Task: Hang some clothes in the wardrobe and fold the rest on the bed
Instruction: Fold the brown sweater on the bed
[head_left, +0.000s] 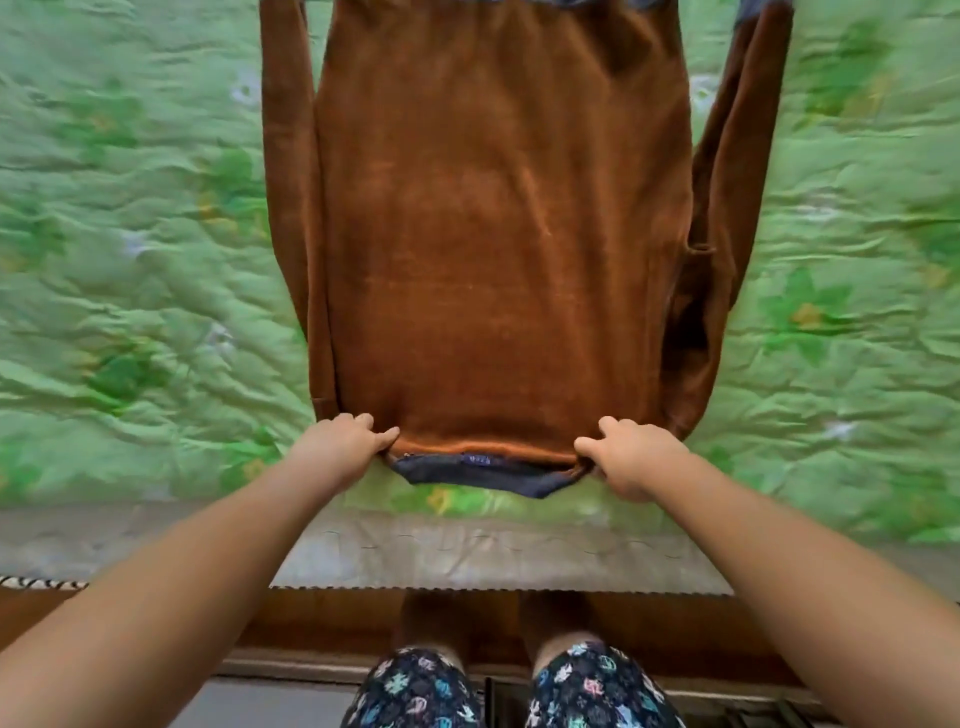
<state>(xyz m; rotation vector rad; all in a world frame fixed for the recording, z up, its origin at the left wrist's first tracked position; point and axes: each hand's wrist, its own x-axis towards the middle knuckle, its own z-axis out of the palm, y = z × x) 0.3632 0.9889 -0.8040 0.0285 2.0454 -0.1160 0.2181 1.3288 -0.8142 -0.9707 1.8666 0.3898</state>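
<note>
A brown sweater (498, 234) lies spread flat on a bed (130, 260) covered by a green quilt (857, 322) printed with flowers, its body running from the near edge of the quilt toward the far side, where it leaves the frame. The long sleeves lie alongside the body — the left one straight and close against it, the right one angled outward at its far end. A dark blue collar (483, 475) with a small blue label shows at the near end, between the person's two hands, and more blue fabric shows at the far top edge.

The left hand (345, 449) pinches the near left corner of the sweater, thumb and fingers closed on the fabric beside the collar. The right hand (631, 460) grips the near right corner in the same way, fingers curled over the cloth. Both bare forearms reach forward from the bottom corners of the frame.

Nearer than the quilt, a pale grey sheet (467, 556) hangs over the bed's edge above a dark wooden frame (322, 618). The person stands close against the bed — knees and dark patterned shorts (587, 686) appear at the bottom. The quilt is creased and blurred toward the edges.
</note>
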